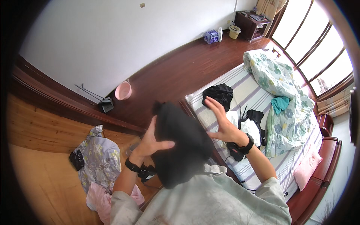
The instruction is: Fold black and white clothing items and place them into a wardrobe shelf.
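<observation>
A dark, blurred black piece of cloth [182, 144], perhaps a garment, hangs in front of my chest between my two hands. My left hand [152, 140] lies against its left edge, the thumb stretched across the cloth and the fingers pointing up; I see no clear grip. My right hand [227, 127] is spread over the bed's edge, its thumb tip close to the cloth's right side. Whether that thumb touches is unclear. Each wrist wears a black band. Beyond the right hand, a black garment [218, 96] and a pile of black and white clothes [250, 129] lie on the bed.
The striped bed [210, 112] holds a floral quilt [288, 123], a teal cloth [280, 105] and a pink pillow [307, 167]. Floral bedding [99, 159] and pink cloth [99, 200] lie on the left. A pink basin [123, 91] and a dustpan [106, 105] stand by the wall.
</observation>
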Demonstrator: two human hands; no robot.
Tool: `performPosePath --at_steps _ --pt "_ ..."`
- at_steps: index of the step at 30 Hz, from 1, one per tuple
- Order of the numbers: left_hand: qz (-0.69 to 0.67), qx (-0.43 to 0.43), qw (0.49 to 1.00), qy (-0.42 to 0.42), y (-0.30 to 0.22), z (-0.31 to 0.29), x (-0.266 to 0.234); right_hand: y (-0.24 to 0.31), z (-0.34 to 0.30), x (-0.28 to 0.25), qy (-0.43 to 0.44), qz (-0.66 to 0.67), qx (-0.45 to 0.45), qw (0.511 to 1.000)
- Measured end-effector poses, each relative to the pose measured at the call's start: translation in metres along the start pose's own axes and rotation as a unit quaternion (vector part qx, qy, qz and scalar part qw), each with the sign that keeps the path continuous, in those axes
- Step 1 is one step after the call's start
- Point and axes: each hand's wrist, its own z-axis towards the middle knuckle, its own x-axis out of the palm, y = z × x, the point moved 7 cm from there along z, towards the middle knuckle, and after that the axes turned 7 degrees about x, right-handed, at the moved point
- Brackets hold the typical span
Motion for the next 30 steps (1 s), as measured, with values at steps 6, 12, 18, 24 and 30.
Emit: performPosePath --at_steps 6,12,18,24,30 --pt "-0.111 -0.056 0.991 -0.038 0.003 0.002 -0.001 0.028 0.029 0.041 0.077 0.141 -0.139 0.977" --pt "-0.107 0.024 0.994 -0.003 -0.010 -0.005 0.006 -0.017 0.029 0.053 0.083 0.207 0.009 0.975" --pt "0.071 0.051 0.993 -0.081 -0.019 -0.003 0.010 -0.046 0.002 0.081 0.056 0.461 0.234 0.854" --pt "0.070 0.066 0.973 -0.211 0.021 -0.019 -0.008 -0.047 0.007 0.084 0.032 0.561 0.271 0.782" --pt "0.067 0.010 0.982 -0.177 0.028 -0.045 0.012 -0.025 0.037 0.053 -0.086 0.295 0.060 0.950"
